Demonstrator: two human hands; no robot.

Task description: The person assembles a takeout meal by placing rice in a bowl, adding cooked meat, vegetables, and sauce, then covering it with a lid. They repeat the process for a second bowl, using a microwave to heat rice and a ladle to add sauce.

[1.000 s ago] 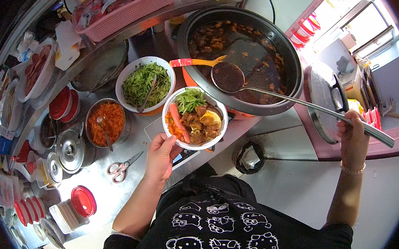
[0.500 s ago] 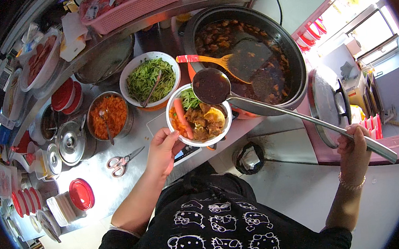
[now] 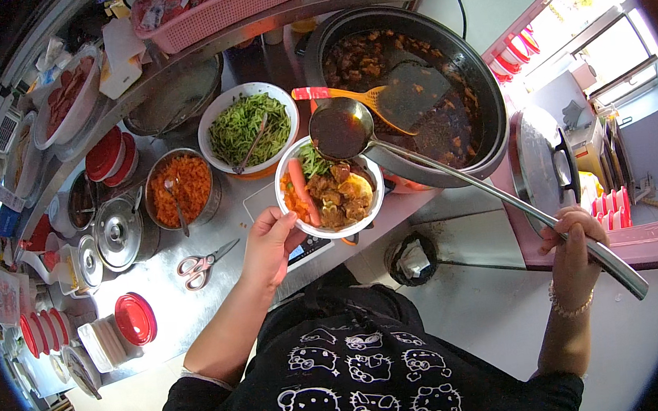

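Observation:
My left hand (image 3: 271,246) grips the rim of a white bowl (image 3: 338,233), thumb on the near-left edge. In the bowl lie orange shreds, a pink sausage, green shreds, brown meat chunks and what looks like a halved egg. My right hand (image 3: 574,250) is wrapped round the long metal handle of a ladle (image 3: 496,192). The ladle's cup, tilted and holding dark broth, hangs over the bowl's far edge and hides part of the food. Just beyond is a large black pot (image 3: 498,112) of dark stew, with an orange slotted spoon (image 3: 358,96) resting in it.
Left of the bowl stand a white bowl of green shreds (image 3: 248,126), a metal pot of orange shreds (image 3: 186,183), a lidded pot (image 3: 118,233) and scissors (image 3: 201,267). A pink basket (image 3: 226,11) sits on the shelf above. A lined bin (image 3: 412,261) is below the counter.
The ladle's cup has shifted slightly left and tipped more over the bowl. My right hand has moved a little left and down the view. My left hand and the bowl barely move.

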